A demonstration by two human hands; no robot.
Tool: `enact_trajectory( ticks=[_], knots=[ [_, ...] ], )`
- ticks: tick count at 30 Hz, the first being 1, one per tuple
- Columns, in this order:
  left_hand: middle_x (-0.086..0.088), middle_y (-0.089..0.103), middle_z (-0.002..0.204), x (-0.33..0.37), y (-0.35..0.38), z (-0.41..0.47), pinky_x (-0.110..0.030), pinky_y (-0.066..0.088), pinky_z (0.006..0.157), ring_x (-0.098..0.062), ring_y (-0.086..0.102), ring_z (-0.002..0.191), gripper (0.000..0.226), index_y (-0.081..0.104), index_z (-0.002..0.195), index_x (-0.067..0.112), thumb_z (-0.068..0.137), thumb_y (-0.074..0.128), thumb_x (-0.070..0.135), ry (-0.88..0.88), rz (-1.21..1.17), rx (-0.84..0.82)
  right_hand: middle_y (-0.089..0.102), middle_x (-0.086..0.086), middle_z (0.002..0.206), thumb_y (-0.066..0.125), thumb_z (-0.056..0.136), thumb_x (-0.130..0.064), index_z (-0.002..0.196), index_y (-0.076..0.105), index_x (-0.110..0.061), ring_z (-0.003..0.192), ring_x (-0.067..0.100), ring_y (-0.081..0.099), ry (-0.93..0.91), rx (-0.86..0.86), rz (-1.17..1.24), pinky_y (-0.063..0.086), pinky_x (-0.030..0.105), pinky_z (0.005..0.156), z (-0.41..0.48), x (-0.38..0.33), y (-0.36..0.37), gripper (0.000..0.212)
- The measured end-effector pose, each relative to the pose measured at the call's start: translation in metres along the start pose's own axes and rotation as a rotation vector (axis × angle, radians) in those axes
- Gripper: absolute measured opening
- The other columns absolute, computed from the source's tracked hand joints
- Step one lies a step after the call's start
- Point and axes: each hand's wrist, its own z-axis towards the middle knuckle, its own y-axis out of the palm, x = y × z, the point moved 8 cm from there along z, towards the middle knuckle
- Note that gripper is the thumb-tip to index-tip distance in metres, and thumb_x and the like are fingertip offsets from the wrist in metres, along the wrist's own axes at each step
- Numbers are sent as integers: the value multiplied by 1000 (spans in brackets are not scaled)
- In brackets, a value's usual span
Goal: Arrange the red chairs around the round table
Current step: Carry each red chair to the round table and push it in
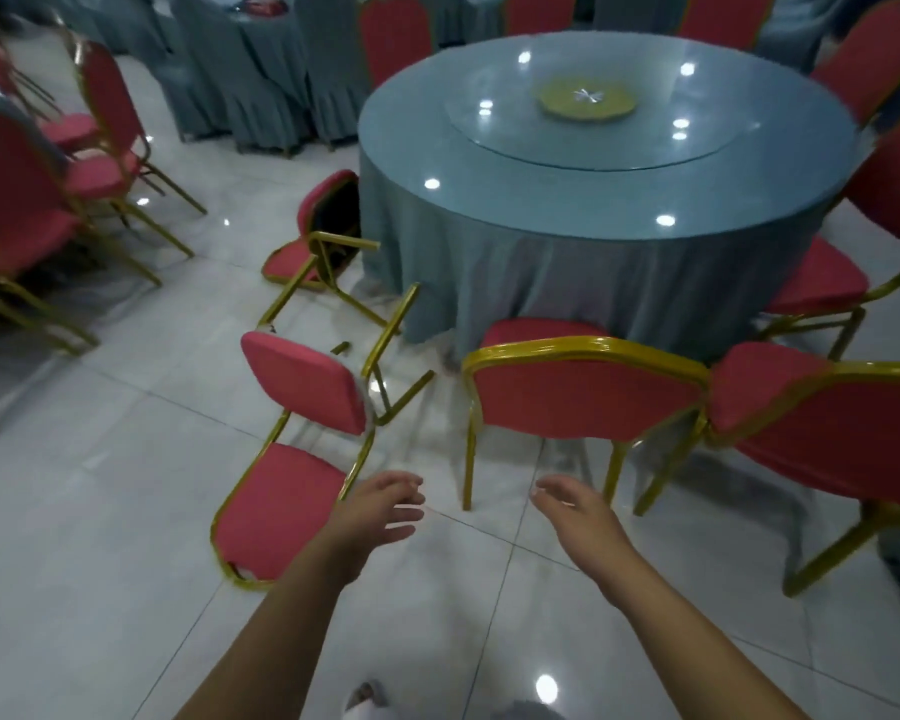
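2 tipped chairs [323, 236] [292, 459], 7 upright chairs [583, 392] round 1 worktop [489, 205]. Approx. 3 other chairs [17, 200] at left, blurred. Also 1 turntable [489, 127], 2 hands [380, 506] [572, 511].

Glossy white floor tiles [100, 511] fill the lower frame; grey-blue covered chairs [261, 96] stand at upper left.

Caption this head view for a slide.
Left hand and right hand, open, hover near a toppled red chair; a second toppled chair lies by the round table.
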Motion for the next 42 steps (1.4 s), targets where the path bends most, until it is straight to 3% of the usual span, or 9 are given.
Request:
enact_trajectory(
  ticks=[4,9,15,19,23,29,31,34,42],
  knots=[
    [0,70,107,-23,-107,9,-34,51,82,-19,63,102,15,73,103,26,90,66,23,23,55,160,61,-10,118,64,92,-41,105,64,-34,108,8,57,7,-30,4,41,28,86,10,-34,88,15],
    [2,65,119,-45,-232,9,-30,45,75,-14,58,102,29,67,117,29,88,69,29,-44,18,265,59,0,128,61,95,-39,118,64,-24,115,17,55,46,-57,-14,40,32,92,16,-78,195,28],
    [-2,57,134,-39,-344,28,-37,44,94,-22,53,118,43,61,130,28,88,70,29,-125,-33,313,58,0,127,61,94,-44,117,61,-32,113,20,57,58,-91,-54,44,35,91,38,-124,275,26],
    [-3,54,135,-18,-388,64,-28,43,73,-19,53,105,61,41,145,35,91,67,26,-154,-60,288,56,1,132,61,94,-42,123,60,-28,116,20,53,98,-35,-39,43,35,91,81,-140,298,31],
    [12,60,102,4,-425,114,-14,45,47,-1,55,79,60,37,145,36,92,65,26,-217,8,256,53,2,135,61,95,-39,127,58,-25,115,20,50,162,21,11,45,39,92,139,-156,327,35],
    [13,56,99,48,-476,178,-27,43,66,-6,53,82,66,34,146,40,90,67,29,-264,19,199,51,2,138,61,94,-40,130,56,-28,111,15,46,173,-8,5,38,34,88,205,-187,385,39],
    [3,56,123,61,-498,198,-34,43,84,-21,55,108,64,37,145,39,90,67,28,-264,24,180,50,2,139,60,94,-41,132,54,-28,111,15,46,192,-11,-33,38,34,89,221,-195,404,41],
    [-8,43,144,66,-534,228,-44,35,102,-31,36,138,64,40,144,38,88,69,29,-277,71,140,48,3,142,62,92,-42,136,53,-26,111,13,45,199,45,-28,37,33,89,234,-201,429,47],
    [-11,41,150,21,-650,328,-53,31,113,-33,36,138,62,40,145,29,89,67,27,-400,311,-2,41,4,151,67,90,-42,146,40,-30,118,20,54,414,288,80,39,31,93,185,-154,532,63]
  ],
)
